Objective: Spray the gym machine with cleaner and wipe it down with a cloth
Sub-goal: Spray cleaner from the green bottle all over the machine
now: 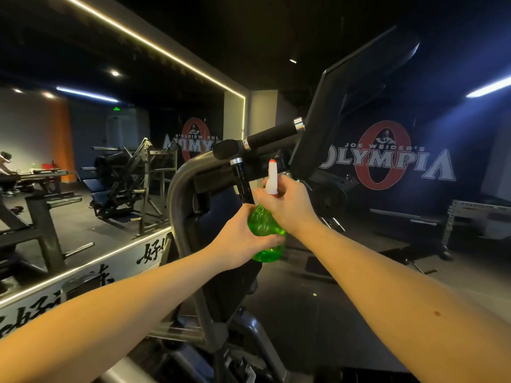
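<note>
We've got both hands clamped on the spray bottle (266, 233): left hand (243, 239) cupping the translucent green belly for support, right hand (287, 205) wrapped round the white trigger head, likely so the orange-tipped nozzle (272, 161) aims steady at the gym machine (182, 194). Bottle sits just below the matte black foam grips (272, 135) with chromed collars, beside the curved grey steel tube frame. No cloth in view.
</note>
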A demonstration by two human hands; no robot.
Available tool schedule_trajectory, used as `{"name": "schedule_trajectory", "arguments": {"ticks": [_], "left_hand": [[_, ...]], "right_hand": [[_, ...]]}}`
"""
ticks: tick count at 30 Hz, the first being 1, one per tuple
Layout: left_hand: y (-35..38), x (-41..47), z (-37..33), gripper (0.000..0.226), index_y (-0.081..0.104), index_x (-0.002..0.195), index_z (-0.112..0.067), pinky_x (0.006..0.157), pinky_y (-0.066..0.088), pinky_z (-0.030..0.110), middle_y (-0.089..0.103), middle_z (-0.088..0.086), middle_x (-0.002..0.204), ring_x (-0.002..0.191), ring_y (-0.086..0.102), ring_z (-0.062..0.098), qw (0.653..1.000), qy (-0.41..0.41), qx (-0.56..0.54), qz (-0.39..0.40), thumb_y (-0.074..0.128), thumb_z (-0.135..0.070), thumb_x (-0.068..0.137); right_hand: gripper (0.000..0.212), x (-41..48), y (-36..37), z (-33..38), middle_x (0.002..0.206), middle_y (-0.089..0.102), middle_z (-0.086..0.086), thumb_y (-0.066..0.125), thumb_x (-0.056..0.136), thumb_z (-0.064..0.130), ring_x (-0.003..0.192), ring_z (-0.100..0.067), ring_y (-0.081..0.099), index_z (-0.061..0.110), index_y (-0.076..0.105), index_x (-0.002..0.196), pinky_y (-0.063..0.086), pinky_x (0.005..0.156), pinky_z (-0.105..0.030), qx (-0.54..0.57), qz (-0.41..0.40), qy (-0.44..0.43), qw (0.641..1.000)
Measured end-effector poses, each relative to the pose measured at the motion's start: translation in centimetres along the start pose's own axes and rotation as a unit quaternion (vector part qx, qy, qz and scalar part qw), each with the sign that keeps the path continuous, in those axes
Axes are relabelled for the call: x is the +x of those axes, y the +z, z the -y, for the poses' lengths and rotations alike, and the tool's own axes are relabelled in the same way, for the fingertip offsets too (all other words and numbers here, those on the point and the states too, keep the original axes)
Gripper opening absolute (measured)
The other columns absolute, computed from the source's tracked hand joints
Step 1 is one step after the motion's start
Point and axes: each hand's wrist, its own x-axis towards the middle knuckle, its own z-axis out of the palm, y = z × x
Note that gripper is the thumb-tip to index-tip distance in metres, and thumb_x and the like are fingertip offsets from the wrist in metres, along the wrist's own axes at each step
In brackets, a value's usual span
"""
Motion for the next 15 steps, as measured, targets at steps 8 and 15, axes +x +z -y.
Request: {"name": "schedule_trajectory", "arguments": {"ticks": [8, 15], "left_hand": [[3.0, 1.4, -2.1, 0.078, 0.04, 0.14, -0.032, 0.104, 0.052, 0.034, 0.063, -0.013, 0.124, 0.115, 0.063, 0.004, 0.998, 0.021, -0.037, 0.043, 0.087, -0.045, 0.078], [3.3, 0.4, -1.0, 0.06, 0.048, 0.126, -0.034, 0.095, 0.055, 0.026, 0.067, -0.013, 0.115, 0.106, 0.066, -0.002, 0.998, -0.005, -0.04, 0.038, 0.086, -0.039, 0.081]], "right_hand": [[0.025, -0.1, -4.0, -0.4, 0.097, 0.069, 0.003, 0.072, 0.094, 0.033, 0.095, -0.013, 0.066, 0.017, 0.067, 0.112, 0.052, 0.084, -0.026, -0.03, -0.009, -0.002, 1.0], [0.035, -0.1, -3.0, -1.8, 0.108, 0.067, 0.004, 0.073, 0.094, 0.04, 0.103, -0.011, 0.066, 0.022, 0.059, 0.121, 0.053, 0.089, -0.029, 0.007, 0.066, 0.055, 0.996]]}}
